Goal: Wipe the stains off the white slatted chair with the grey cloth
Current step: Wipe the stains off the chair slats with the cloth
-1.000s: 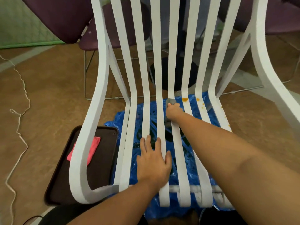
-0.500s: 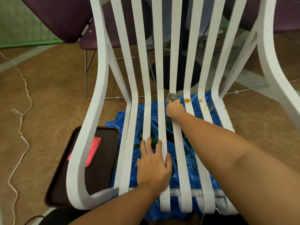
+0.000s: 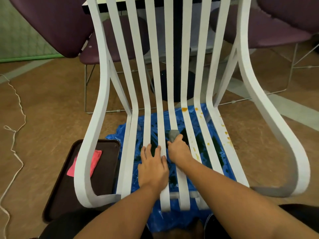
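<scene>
The one container in view is a dark brown rectangular plastic tray [image 3: 103, 169] on the floor, to the left of the left hand [image 3: 152, 168] and partly hidden behind the chair's curved armrest. It holds a single pink folded cloth [image 3: 84, 163].

The white slatted chair [image 3: 103, 83] stands directly before the person, with seven narrow slats running between two broad curved side frames. The left hand lies flat on the seat slats, fingers straight and slightly spread, holding nothing. Just to its right, almost touching it, the right hand [image 3: 179, 150] is clenched around the small grey cloth [image 3: 173, 134]. The cloth sticks out past the fingertips and is pressed onto a middle seat slat.

Orange stains [image 3: 184, 109] mark the slats to the right of the right hand and beyond it. There is one larger blob near the seat's bend, and the many small specks toward the right frame are too small to count.

One crumpled blue plastic sheet [image 3: 222, 156] is spread on the floor beneath both hands and the seat. One thin white cord [image 3: 17, 135] trails over the brown floor [image 3: 51, 109] far left of the left hand. Two purple padded chairs [image 3: 57, 23] stand beyond the hands, one behind each side of the backrest.
</scene>
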Tool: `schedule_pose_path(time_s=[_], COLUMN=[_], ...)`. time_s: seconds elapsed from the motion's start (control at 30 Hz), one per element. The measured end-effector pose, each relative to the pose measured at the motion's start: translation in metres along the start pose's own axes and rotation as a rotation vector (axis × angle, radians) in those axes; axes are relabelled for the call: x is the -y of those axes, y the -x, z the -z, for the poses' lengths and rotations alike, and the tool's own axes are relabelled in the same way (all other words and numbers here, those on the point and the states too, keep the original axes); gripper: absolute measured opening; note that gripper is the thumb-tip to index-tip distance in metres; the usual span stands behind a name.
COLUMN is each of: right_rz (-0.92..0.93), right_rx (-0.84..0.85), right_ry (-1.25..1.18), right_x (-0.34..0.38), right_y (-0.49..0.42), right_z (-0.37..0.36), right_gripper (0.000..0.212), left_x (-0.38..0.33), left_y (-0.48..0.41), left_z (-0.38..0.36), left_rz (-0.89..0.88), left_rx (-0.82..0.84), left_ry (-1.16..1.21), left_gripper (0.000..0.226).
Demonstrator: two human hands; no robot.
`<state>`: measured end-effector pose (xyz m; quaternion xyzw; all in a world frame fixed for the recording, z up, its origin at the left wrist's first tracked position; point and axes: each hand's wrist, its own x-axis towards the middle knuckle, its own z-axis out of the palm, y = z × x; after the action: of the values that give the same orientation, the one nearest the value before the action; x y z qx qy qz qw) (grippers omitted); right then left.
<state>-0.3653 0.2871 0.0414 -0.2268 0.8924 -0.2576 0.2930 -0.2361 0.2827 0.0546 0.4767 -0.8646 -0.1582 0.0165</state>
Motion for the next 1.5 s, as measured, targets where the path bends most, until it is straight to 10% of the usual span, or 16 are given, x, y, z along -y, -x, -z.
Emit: schedule_pose_path(time_s=[0.6, 0.93, 1.5], right_rz=[0.157, 0.182, -0.141], right_rx=[-0.26, -0.189, 0.028], right_ry=[0.101, -0.497, -0.024], right_x=[-0.031, -0.004, -0.074], right_y=[0.076, 0.118, 0.122], right_z=[-0.011, 0.048, 0.046], right_gripper=[0.061, 0.029, 0.054], left_x=[0.0, 0.002, 0.003], left_y=[0.003, 0.003, 0.003], left_z=[0.001, 0.001, -0.001], left_rz=[-0.013, -0.023, -0.052], left_rx=[-0.016, -0.026, -0.04], left_ry=[0.026, 0.053, 0.04], left_gripper=[0.046, 0.044, 0.045])
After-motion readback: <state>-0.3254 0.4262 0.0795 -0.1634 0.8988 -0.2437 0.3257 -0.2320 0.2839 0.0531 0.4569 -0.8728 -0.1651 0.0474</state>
